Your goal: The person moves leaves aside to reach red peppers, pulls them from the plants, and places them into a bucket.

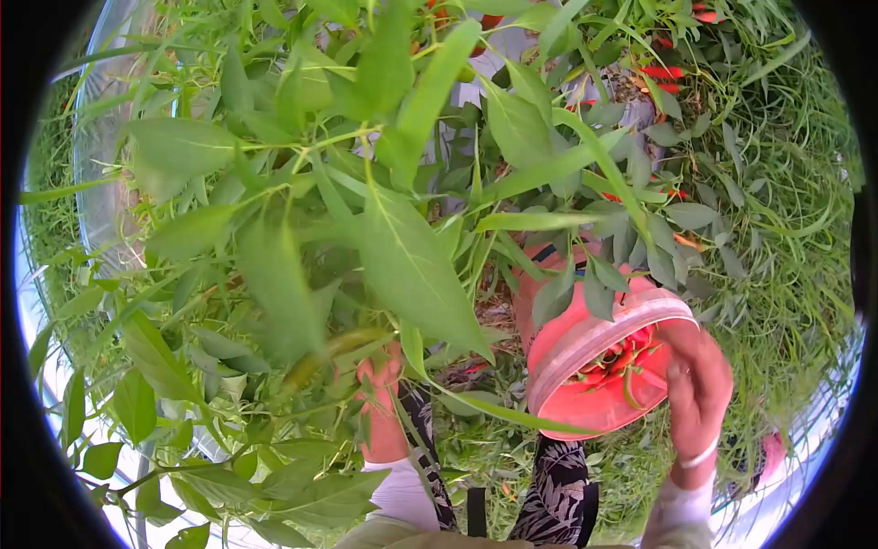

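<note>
My right hand (pixel 700 389), with a white band at the wrist, grips the rim of a pink plastic bucket (pixel 578 320). The bucket is tilted, its mouth facing me, and several red chili peppers (pixel 615 359) with green stems lie inside. Lower in the middle, my left hand (pixel 379 389) reaches up among the leaves of a chili pepper plant (pixel 412 256). Foliage covers most of its fingers, so I cannot tell what they hold. A blurred yellowish-green leaf or pod (pixel 334 357) shows just beside it.
Broad leaves close to the camera block much of the left and centre. More red chilies (pixel 663 73) hang or lie at the upper right. Tall grass (pixel 786 183) lines the right side, and clear plastic sheeting (pixel 101 137) stands at the left. My patterned trouser legs (pixel 558 485) are below.
</note>
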### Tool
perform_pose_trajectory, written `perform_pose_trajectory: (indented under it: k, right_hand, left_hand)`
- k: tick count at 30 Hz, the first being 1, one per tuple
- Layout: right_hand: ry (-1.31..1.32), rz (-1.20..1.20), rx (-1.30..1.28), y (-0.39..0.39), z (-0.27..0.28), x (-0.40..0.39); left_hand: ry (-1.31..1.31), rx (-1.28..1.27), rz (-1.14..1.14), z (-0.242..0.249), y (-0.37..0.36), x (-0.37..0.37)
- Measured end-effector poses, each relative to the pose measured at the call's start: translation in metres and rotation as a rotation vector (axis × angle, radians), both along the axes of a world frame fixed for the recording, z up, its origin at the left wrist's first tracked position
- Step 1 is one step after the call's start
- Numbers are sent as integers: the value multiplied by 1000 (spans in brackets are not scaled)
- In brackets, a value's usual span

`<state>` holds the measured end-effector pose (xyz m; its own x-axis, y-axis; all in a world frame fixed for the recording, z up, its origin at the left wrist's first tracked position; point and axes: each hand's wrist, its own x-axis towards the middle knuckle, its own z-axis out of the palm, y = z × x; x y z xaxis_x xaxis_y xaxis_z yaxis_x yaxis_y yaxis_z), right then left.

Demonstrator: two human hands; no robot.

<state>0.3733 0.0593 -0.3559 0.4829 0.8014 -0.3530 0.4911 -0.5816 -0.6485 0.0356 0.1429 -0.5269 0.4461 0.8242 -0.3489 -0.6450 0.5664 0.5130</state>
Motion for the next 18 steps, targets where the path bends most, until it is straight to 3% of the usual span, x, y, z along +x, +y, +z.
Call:
perform_pose_trajectory:
  k: [2,5,7,8,9,11,13,15,18]
  right_hand:
    - [159,20,206,65,-26,-6]
    - [198,-16,501,152,-124,-34]
    - [322,-113,294,200,-188,-48]
    - [-96,65,84,217,-200,-51]
    - [-93,59,87,221,-214,-49]
    - [-95,-129,563,227,-236,-47]
    - [-117,-79,581,236,-255,-53]
    - [-179,11,602,239,-273,-57]
    - [-273,153,634,242,-292,-60]
  left_hand:
    - [129,-45,120,28,8,19]
    - [295,-10,55,31,8,17]
    - [356,-103,113,28,4,11]
    - [419,-198,188,27,1,6]
    - [482,-293,265,26,-2,0]
    - [603,-483,433,26,-1,0]
    - [682,-429,358,39,8,19]
    - [293,-222,265,48,21,33]
    - [494,-323,336,51,22,39]
